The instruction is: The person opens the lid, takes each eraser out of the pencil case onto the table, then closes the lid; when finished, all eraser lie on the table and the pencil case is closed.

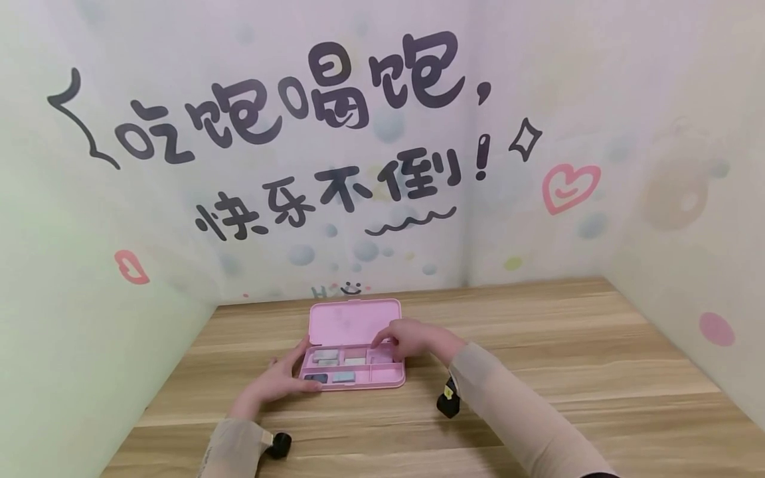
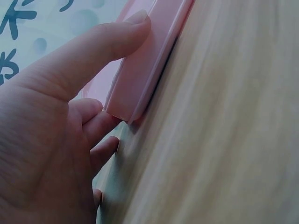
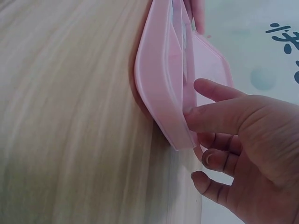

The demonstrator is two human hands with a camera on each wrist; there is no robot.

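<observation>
An open pink plastic case point(image 1: 387, 384) with divided compartments lies on the wooden table, its lid point(image 1: 355, 322) tipped back behind it. My left hand point(image 1: 277, 378) grips the case's left end, the thumb on the front side and the fingers around the end. At the right end, my right hand point(image 1: 409, 337) reaches over the rear right compartment. Its index finger points left above the case; the thumb tip point(image 3: 190, 119) lies at the inner side of the rim. The other fingers curl beside the end wall, and I cannot tell whether they hold anything.
Several small pale blocks point(image 1: 325, 356) sit in the rear left compartments. A dark piece point(image 1: 317, 378) and a light blue piece point(image 1: 343, 377) lie in the front one. Printed walls point(image 1: 358, 146) enclose the table point(image 1: 538, 332) at the back and sides.
</observation>
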